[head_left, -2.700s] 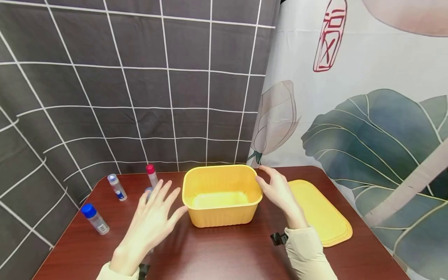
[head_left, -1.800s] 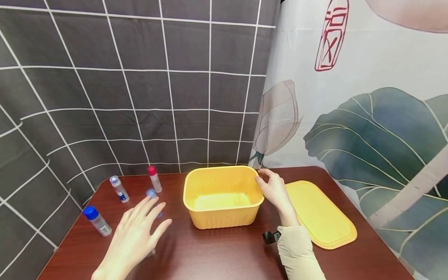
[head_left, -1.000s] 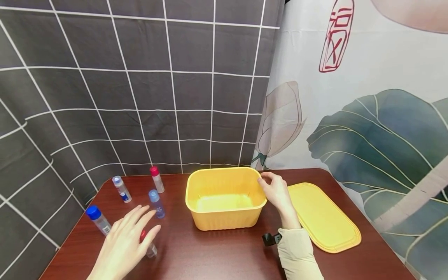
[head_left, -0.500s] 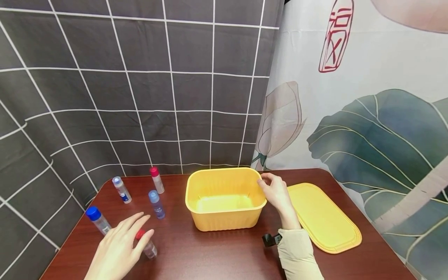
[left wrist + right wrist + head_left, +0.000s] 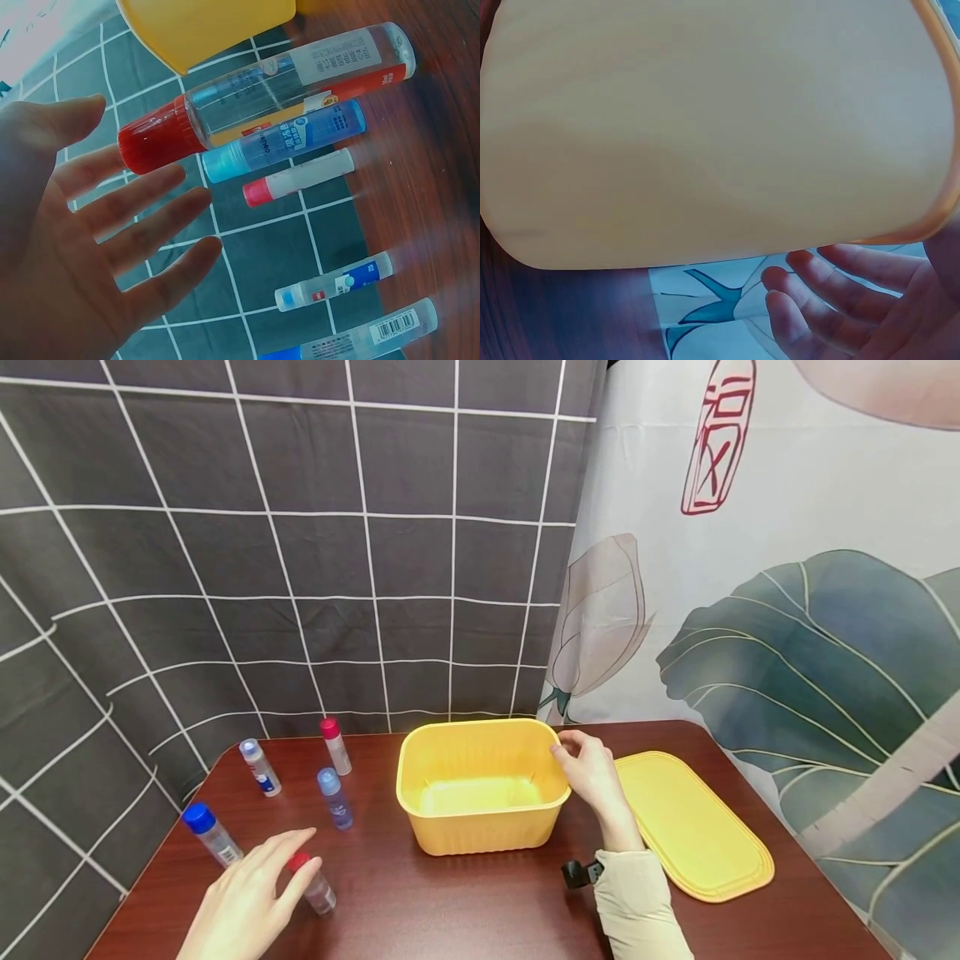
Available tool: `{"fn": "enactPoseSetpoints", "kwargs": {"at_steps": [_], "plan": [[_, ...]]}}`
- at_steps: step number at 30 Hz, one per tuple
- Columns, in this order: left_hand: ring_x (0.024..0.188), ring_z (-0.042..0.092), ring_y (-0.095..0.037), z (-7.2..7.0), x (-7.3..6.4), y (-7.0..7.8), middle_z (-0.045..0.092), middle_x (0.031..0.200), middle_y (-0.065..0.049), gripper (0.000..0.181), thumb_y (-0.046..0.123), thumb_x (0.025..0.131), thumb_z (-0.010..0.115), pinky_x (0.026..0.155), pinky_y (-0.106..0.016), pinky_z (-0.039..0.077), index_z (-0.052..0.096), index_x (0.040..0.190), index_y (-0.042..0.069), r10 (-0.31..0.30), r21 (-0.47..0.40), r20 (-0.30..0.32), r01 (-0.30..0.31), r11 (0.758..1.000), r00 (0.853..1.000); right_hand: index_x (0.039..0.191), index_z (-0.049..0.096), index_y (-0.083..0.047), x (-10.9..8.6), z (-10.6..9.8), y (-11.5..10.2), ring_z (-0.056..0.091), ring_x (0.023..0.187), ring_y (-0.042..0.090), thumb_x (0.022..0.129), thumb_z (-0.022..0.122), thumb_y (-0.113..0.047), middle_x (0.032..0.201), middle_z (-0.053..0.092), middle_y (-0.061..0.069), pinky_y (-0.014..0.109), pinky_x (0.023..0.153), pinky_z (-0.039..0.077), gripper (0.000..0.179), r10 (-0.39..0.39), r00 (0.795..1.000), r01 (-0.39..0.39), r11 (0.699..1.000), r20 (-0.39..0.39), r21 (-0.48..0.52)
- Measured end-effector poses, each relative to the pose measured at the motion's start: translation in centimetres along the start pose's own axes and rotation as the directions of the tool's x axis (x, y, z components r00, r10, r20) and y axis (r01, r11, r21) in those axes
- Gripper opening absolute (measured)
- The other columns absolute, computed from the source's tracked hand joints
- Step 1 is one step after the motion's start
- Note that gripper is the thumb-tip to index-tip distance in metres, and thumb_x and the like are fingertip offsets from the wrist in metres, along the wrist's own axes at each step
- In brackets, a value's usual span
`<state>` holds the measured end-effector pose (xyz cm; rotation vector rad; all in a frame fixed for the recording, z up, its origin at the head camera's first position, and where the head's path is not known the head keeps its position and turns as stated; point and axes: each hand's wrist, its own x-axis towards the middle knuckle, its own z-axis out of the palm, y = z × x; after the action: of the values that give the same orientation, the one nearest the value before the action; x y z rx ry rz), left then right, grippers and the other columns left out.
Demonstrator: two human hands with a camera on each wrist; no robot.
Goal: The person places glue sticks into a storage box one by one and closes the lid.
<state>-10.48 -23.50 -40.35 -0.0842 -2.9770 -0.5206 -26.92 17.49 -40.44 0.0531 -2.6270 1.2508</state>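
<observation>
My left hand (image 5: pixel 247 893) hovers around the red cap of a clear glue bottle (image 5: pixel 321 895), thumb and fingers spread apart. In the left wrist view, a gap shows between the thumb and the red cap (image 5: pixel 161 139), and the fingers reach past its other side. My right hand (image 5: pixel 596 777) holds the right rim of an open yellow plastic box (image 5: pixel 480 831), thumb at the rim. Seen from the right wrist, its fingers (image 5: pixel 832 292) are bent beside the box's far edge, and the thumb is mostly hidden.
Left of the box stand a blue translucent glue bottle (image 5: pixel 335 799), a pink-capped tube (image 5: pixel 337 750), a small clear bottle (image 5: pixel 260 768) and a blue-capped bottle (image 5: pixel 212 833). A yellow lid (image 5: pixel 693 827) lies on the right of the brown table (image 5: pixel 450 910). Curtains hang behind.
My left hand has moved from beside the box down and left to the red-capped glue bottle. My right hand has settled at the box's right rim and stayed there.
</observation>
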Motion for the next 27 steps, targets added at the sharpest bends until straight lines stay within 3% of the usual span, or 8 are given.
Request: {"fn": "enactPoseSetpoints", "kwargs": {"at_steps": [13, 27], "plan": [[0.114, 0.057, -0.044, 0.1, 0.3, -0.4, 0.062, 0.124, -0.018, 0.063, 0.060, 0.093, 0.054, 0.082, -0.063, 0.049, 0.058, 0.134, 0.013, -0.060, -0.021, 0.082, 0.062, 0.998, 0.995, 0.116, 0.067, 0.000, 0.0, -0.2, 0.1, 0.064, 0.087, 0.027, 0.093, 0.064, -0.019, 0.100, 0.069, 0.015, 0.043, 0.080, 0.053, 0.030, 0.007, 1.000, -0.007, 1.000, -0.003, 0.004], [0.108, 0.060, -0.044, 0.7, 0.1, -1.2, 0.065, 0.119, -0.019, 0.057, 0.050, 0.091, 0.063, 0.079, -0.061, 0.051, 0.059, 0.133, 0.011, -0.068, -0.024, 0.096, 0.070, 0.997, 0.993, 0.116, 0.066, 0.000, -0.3, -0.1, 0.0, 0.064, 0.082, 0.024, 0.095, 0.064, -0.023, 0.095, 0.069, 0.011, 0.041, 0.077, 0.055, 0.032, 0.038, 0.998, -0.039, 0.999, 0.043, 0.008]]}}
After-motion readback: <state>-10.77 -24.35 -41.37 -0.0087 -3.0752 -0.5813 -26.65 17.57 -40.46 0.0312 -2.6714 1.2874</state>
